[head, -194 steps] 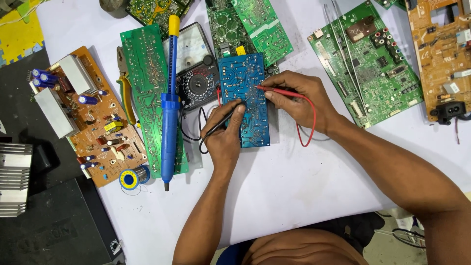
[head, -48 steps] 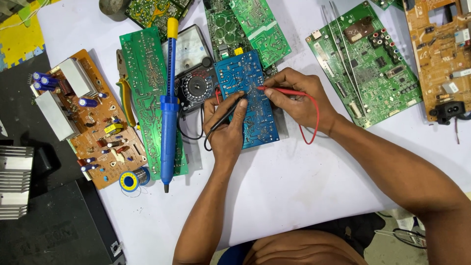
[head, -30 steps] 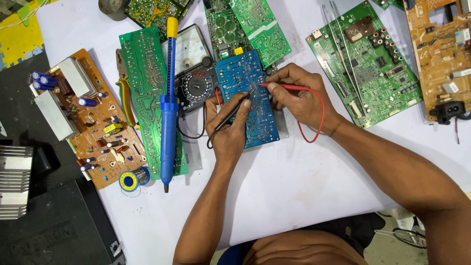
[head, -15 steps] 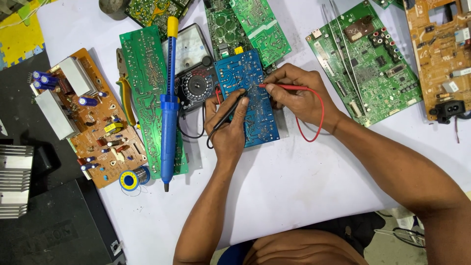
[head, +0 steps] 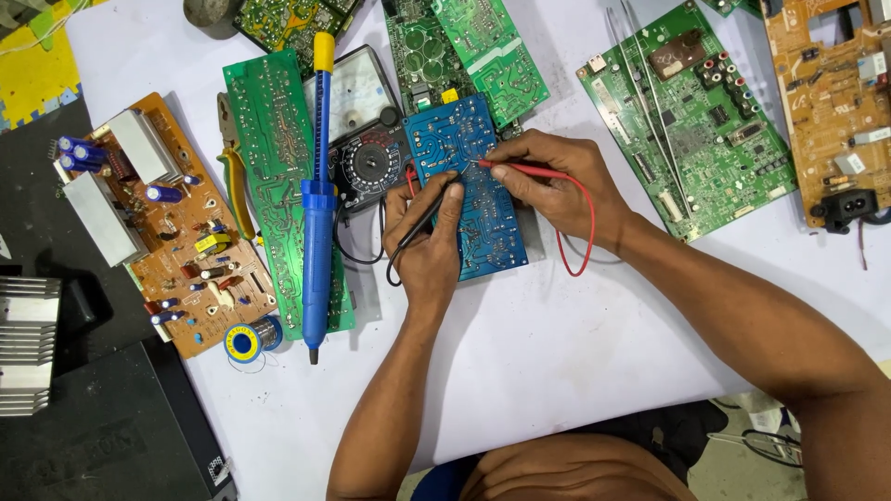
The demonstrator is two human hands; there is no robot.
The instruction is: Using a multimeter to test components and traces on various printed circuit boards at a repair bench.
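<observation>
Left hand (head: 429,249): fingers curled around the black probe (head: 425,215), pen-style grip; heel of the hand lies on the lower left part of the blue board, tip of the probe pressed to the board just above the fingertips.
Right hand (head: 548,183): pinching the red probe (head: 520,170) betw. thumb and fingers; tip points left and meets the board close to the black tip.
Blue board (head: 464,181): blue circuit board, solder side up, under both hands, flat on the table.
Red lead (head: 583,232): loops down and around below the right wrist, lying on the table.
Black lead (head: 394,264): curls under the left hand's thumb side, running toward the meter.
Meter (head: 364,153): analogue multimeter w/ round dial, just left of the left hand, touching the blue board's left edge.
Desoldering pump (head: 318,199): blue w/ yellow top, lies left of the meter, across a long green board (head: 274,167).
Solder reel (head: 246,341): small spool, lower left of the left hand, near the pump's tip.
Brown board (head: 176,232): w/ blue capacitors and heat sinks, far left.
Green board, right (head: 691,116): w/ connectors, beyond the right hand, well apart.
Orange board (head: 835,93): far right, at the table edge.
Table (head: 557,371): white surface, carries all the boards.
</observation>
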